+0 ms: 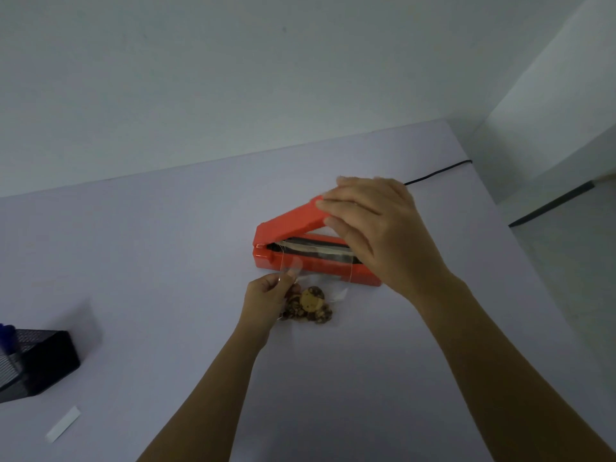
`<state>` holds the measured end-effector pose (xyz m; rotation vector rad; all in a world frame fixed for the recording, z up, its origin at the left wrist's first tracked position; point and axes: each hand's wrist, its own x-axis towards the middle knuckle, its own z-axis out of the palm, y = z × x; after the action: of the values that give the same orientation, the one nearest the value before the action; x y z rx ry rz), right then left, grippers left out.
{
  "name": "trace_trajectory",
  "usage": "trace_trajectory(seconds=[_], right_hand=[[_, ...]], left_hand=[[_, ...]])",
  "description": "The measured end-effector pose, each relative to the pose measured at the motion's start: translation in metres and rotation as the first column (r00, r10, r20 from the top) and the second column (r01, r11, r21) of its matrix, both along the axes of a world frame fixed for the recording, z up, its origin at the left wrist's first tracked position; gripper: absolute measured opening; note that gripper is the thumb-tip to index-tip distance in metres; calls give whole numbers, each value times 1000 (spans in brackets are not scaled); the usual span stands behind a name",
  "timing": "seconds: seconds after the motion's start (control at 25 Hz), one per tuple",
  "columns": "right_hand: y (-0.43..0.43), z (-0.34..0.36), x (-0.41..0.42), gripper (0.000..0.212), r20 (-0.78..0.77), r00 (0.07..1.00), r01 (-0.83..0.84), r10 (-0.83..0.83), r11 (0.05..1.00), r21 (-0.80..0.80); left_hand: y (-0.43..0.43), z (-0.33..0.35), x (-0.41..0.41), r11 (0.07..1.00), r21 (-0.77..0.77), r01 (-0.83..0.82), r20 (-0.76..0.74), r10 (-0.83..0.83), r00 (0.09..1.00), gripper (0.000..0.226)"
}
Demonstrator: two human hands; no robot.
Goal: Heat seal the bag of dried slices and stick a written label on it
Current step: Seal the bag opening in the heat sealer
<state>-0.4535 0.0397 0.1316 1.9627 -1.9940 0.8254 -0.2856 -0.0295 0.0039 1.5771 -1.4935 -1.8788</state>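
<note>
1. The heat sealer [316, 261] is a long, boxy thing of glossy orange-red plastic, sitting on a smooth, pale lilac table [166, 261]. Its hinged lid [293, 221] is tilted up at the right end, showing a dark sealing strip along the base.
2. The right hand [376, 225] rests on the raised end of the lid, its fingers lying fairly straight across the top. I cannot make out the thumb.
3. The bag [320, 266] is thin, clear, crinkly film. Its mouth is draped over the sealing strip under the lid, and its body hangs down the front of the sealer onto the table.
4. The left hand [266, 293], just in front of the sealer, pinches the bag's left edge with curled fingers and thumb.
5. The dried slices [308, 306] are rough, brown and tan rounds, bunched in the bag's bottom, near the sealer's front.
6. A thin black cable [436, 173] trails away behind the sealer, off the table's far edge.
7. Well to the left of the sealer stands a black wire-mesh holder [40, 358], square-sided.
8. Nearer than the holder lies a flat white label [63, 423], a narrow paper strip.
</note>
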Motion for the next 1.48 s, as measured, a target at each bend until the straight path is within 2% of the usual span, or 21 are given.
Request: trace_trajectory(seconds=[0.28,0.68,1.48], right_hand=[[34,-58,-14,34,42,965,241,-258,941,239],[30,-92,-14,60,49,920,322,-388,822,469],[34,-117,-16,64,0,914,335,-406,755,564]], left_hand=[[-1,-4,1,1000,9,2,10,-2,1000,33],[-3,-6,3,1000,0,11,-2,-11,1000,37],[-6,-6,5,1000,3,7,1,-7,1000,34]])
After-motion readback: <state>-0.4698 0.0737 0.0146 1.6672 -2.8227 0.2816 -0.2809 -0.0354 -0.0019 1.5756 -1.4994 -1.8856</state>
